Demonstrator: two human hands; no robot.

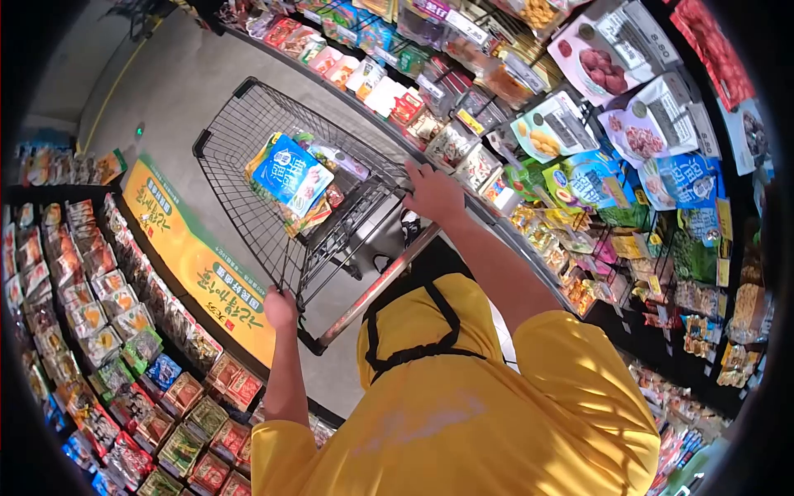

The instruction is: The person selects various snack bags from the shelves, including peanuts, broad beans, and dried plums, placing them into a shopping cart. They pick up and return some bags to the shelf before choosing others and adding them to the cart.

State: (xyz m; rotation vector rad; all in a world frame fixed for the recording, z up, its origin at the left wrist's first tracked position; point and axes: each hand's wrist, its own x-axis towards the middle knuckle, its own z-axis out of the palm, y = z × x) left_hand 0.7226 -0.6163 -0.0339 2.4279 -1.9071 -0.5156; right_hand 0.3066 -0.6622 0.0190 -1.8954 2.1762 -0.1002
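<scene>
A black wire shopping cart [248, 124] stands in front of me, with a blue snack bag [288, 175] and several other packets lying in it. My left hand [281, 308] is closed on the cart's side near the handle end. On the other side, my right hand [434, 192] rests with its fingers curled over the cart's upper rim. The red-edged handle bar [380, 287] runs between my two arms, and neither hand is on its middle. Both sleeves are yellow.
Shelves of packaged snacks [591, 178] line the right, close to the cart. Bins of small packets [103, 302] fill the lower left. A yellow printed sign [194, 260] borders those bins. Grey floor [186, 70] shows beyond the cart.
</scene>
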